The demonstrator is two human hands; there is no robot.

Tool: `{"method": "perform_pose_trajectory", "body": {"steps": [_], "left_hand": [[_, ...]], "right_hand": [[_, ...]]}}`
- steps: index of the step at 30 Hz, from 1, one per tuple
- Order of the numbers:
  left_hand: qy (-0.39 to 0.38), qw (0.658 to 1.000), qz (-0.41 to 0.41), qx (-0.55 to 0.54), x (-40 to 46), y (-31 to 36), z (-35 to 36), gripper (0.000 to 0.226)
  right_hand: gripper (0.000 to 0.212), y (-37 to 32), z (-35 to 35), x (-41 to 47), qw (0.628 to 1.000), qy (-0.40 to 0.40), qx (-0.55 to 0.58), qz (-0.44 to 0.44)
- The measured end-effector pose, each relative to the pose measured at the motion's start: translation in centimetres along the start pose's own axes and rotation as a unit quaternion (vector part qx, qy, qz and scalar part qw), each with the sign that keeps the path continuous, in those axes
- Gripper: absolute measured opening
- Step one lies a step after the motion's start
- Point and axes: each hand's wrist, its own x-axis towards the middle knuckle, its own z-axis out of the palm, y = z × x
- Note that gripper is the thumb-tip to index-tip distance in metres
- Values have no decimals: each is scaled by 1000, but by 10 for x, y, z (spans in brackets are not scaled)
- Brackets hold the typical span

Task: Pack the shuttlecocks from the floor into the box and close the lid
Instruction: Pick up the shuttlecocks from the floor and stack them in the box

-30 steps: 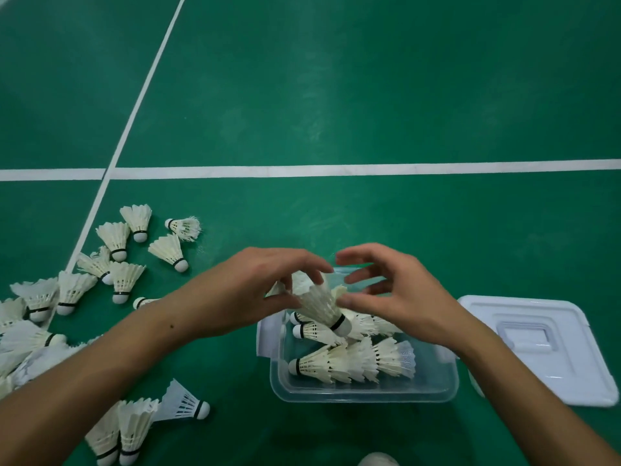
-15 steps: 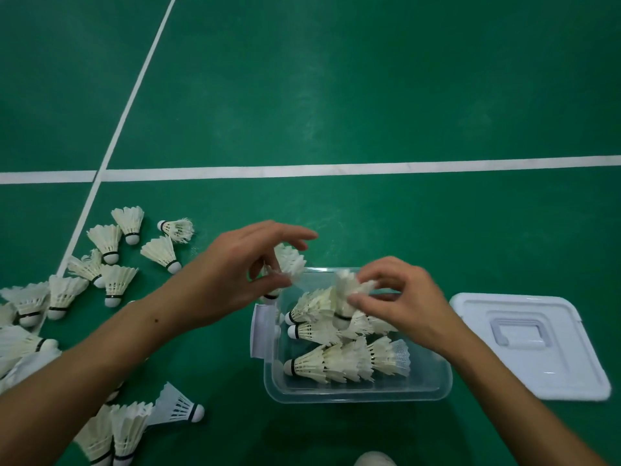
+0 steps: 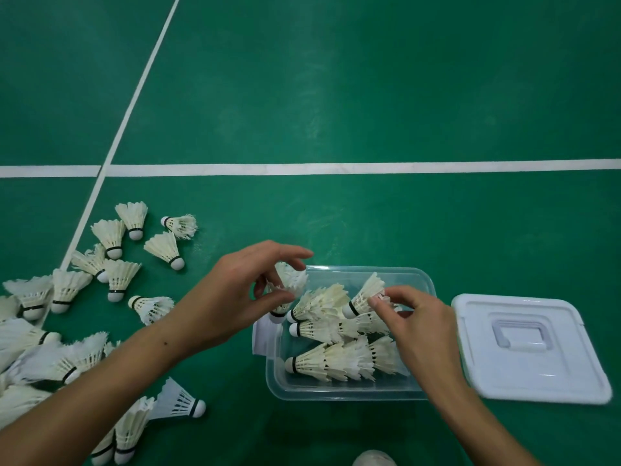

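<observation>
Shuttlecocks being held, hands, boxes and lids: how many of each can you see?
Hands: 2, the left hand and the right hand
Shuttlecocks held: 2, the left-hand shuttlecock and the right-hand shuttlecock
Boxes: 1, the clear box
Lids: 1, the white lid
Total: 6

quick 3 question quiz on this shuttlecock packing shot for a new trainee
1. True or false: the lid is on the box.
2. The left hand holds: A) a shuttlecock B) the lid C) nothing
3. Fill in: the loose shuttlecocks on the floor lie to the person's ____ of the box.

Key
1. False: it lies on the floor, right of the box.
2. A: it grips one shuttlecock at the box's left edge, while the right hand pinches another over the rows inside.
3. left
</observation>
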Motion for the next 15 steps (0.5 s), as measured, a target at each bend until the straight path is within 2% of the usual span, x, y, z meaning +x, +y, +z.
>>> {"method": "perform_pose_trajectory", "body": {"steps": [12,15], "left_hand": [[2,1000,-14,-18,-1,-2,9,53],[-8,1000,-16,-24,1,-2,14,54]], "right_hand": [[22,-6,44,5,986,-85,-141,-40],[24,-1,46,15,987,-126,-102,-1]]}}
